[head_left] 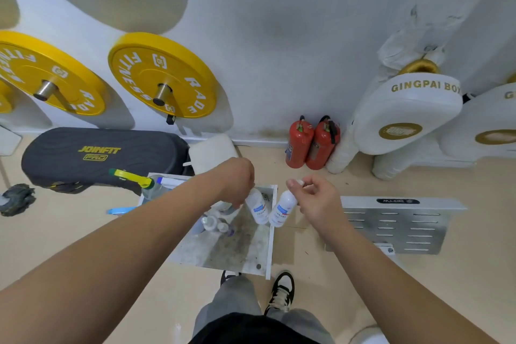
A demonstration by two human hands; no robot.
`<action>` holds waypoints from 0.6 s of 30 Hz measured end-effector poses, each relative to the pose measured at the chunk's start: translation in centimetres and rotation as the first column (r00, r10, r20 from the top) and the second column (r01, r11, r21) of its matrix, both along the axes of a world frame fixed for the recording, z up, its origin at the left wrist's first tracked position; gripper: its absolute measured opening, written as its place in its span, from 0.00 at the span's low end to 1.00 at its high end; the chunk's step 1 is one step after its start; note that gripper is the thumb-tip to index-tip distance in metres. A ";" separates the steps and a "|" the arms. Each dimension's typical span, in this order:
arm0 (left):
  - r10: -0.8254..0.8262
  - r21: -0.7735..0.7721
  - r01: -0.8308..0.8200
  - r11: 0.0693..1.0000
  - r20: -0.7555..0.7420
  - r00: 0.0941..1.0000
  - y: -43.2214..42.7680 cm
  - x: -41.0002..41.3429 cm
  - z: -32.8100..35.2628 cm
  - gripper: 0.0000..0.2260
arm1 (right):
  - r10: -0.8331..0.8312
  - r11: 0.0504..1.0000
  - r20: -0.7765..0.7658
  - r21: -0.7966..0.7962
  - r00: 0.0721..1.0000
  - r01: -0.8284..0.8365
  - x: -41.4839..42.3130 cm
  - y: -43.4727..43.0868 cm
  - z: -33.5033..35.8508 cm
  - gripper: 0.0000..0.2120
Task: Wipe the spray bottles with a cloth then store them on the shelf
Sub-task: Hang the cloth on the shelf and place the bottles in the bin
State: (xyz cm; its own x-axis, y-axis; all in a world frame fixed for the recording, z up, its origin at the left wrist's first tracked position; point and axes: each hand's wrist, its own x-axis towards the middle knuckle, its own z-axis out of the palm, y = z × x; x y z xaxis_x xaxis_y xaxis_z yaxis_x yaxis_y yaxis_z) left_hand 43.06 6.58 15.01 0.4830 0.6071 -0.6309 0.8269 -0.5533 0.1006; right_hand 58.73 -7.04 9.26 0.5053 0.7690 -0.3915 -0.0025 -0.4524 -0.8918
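So the person's left hand (pixel 237 180) has its fingers curled round the top of 1 small white plastic bottle with a blue label (pixel 258 211), held above the grimy white shelf tray (pixel 223 248). The right hand (pixel 315 198) pinches the cap of a 2nd matching white bottle (pixel 282 211) between thumb and fingertips, just beside the 1st, at the tray's right edge. Some small clear bottles (pixel 212 223) sit in the tray.

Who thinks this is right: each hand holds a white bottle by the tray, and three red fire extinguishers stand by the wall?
No: the head view shows two fire extinguishers, not three. The left hand holds the left bottle and the right hand the right bottle, both white, by the tray.
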 end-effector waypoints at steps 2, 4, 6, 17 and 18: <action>0.035 -0.005 -0.035 0.999 0.052 0.998 0.2 -0.1 -0.6 0.14 | 0.013 0.999 -0.014 -0.051 1.000 -0.013 -0.4 0.5 -0.4 0.16; 0.032 0.015 -0.033 0.999 0.058 0.998 0.0 -0.1 -1.4 0.12 | 0.037 0.996 -0.011 -0.081 0.999 -0.038 -0.8 1.2 -1.2 0.16; 0.015 0.043 -0.017 0.999 0.045 0.999 -0.4 0.0 -2.6 0.10 | 0.056 0.993 -0.010 -0.108 0.998 -0.056 -1.3 1.8 -2.1 0.15; 0.113 -0.018 -0.119 0.993 -0.199 0.973 -0.3 1.9 -6.3 0.11 | 0.203 0.958 0.091 -0.223 0.975 -0.178 -2.6 5.5 -5.2 0.11; 0.118 -0.029 -0.126 0.992 -0.200 0.973 -0.4 2.0 -6.5 0.11 | 0.223 0.952 0.102 -0.235 0.969 -0.195 -2.8 5.8 -5.4 0.12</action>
